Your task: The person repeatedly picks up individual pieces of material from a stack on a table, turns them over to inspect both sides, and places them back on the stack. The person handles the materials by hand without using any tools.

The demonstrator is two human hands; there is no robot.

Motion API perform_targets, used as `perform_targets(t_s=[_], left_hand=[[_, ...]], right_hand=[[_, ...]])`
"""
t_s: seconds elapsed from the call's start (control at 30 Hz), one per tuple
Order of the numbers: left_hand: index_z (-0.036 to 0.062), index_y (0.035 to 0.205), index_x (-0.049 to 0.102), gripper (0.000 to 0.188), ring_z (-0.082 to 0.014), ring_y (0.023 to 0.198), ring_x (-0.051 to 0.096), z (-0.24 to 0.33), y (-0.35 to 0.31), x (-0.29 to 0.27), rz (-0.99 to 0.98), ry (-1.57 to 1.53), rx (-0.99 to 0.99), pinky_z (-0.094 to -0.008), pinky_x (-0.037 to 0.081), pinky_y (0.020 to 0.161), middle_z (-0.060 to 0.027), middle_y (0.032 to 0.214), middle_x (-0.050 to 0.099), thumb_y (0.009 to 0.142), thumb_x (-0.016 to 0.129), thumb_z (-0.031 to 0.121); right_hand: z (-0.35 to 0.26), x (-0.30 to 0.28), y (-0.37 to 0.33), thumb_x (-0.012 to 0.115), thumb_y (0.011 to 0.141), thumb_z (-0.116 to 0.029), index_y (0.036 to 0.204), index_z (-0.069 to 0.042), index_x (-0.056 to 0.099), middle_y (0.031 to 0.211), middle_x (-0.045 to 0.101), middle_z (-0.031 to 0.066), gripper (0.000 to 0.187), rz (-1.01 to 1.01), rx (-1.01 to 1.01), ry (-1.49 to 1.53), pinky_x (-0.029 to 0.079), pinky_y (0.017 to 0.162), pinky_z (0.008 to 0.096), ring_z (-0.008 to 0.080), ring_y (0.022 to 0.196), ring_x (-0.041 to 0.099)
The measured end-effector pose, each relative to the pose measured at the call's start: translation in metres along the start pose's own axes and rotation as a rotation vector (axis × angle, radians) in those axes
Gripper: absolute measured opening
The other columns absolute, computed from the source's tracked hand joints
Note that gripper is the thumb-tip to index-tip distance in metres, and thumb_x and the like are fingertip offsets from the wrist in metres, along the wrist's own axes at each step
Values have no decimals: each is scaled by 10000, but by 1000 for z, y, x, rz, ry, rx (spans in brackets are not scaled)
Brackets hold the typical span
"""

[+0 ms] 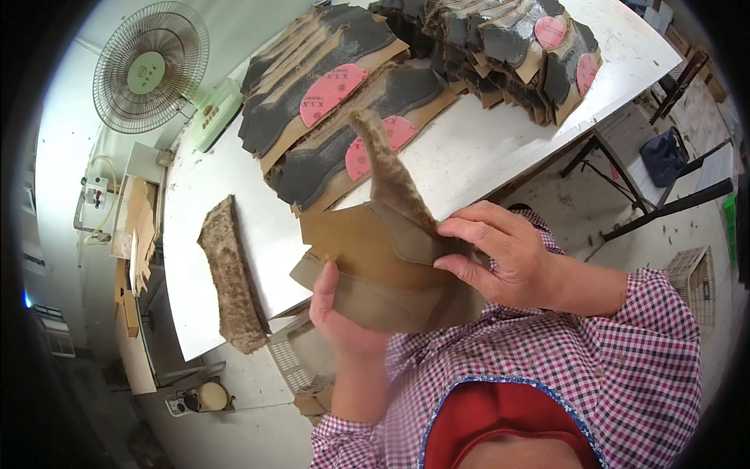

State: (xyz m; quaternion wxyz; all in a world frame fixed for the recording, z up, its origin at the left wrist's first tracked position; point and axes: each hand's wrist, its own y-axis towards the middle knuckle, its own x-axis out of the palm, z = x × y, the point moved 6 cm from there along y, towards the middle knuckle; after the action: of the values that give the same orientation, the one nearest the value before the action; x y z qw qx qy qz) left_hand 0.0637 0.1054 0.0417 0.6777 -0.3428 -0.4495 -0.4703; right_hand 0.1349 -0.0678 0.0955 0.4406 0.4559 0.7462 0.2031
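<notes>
In front of my body I hold a tan-and-grey shoe upper piece point(402, 270), its inner side facing up. My left hand point(353, 320) grips its left end, the thumb on top and the fingers hidden beneath. At the other end my right hand point(508, 254) is closed, pinching the upper's edge between thumb and fingers. A brown fur flap point(388, 168) stands up from that edge, close to the right fingertips. Apart from my hands, a strip of brown fur point(233, 273) lies near the table's left edge.
On the white table point(461, 160), layered panels point(320, 98) with pink patches lie beyond my hands. Another stack point(508, 51) stands farther right. A fan point(148, 74) is at the back left. Below the table are a pale crate point(295, 361) and, at right, a metal frame point(664, 209).
</notes>
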Motion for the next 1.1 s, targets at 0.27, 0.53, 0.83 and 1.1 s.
perform_targets(t_s=[0.27, 0.53, 0.83, 1.1], left_hand=[[-12, 1390, 396, 502, -357, 1272, 479, -2, -7, 1, 14, 47, -16, -514, 363, 1083, -196, 1400, 469, 954, 403, 237], [-5, 1348, 444, 470, -329, 1235, 513, 9, -8, 8, -197, 370, 90, -479, 385, 1063, -175, 1343, 523, 942, 411, 230], [-12, 1315, 468, 468, -317, 1193, 542, -5, -6, 0, -88, 419, 20, -448, 408, 1041, -169, 1290, 554, 919, 426, 235], [-7, 1312, 475, 497, -316, 1173, 551, -10, -10, -13, -54, 377, -43, -444, 418, 1029, -172, 1282, 558, 894, 447, 261]], right_hand=[[15, 4, 1, 742, 779, -84, 993, -7, 621, 839, 619, 127, 257, -199, 107, 309, 503, 624, 347, 283, 731, 627], [11, 1, -7, 717, 807, -83, 930, -18, 594, 790, 609, 123, 186, -229, 252, 355, 488, 601, 351, 288, 688, 617], [9, 2, -5, 721, 814, -73, 958, -16, 582, 786, 606, 133, 207, -88, 195, 245, 485, 595, 361, 298, 684, 618], [11, 5, -3, 698, 836, -66, 905, -7, 590, 765, 615, 89, 141, -195, 411, 483, 467, 615, 304, 169, 677, 585]])
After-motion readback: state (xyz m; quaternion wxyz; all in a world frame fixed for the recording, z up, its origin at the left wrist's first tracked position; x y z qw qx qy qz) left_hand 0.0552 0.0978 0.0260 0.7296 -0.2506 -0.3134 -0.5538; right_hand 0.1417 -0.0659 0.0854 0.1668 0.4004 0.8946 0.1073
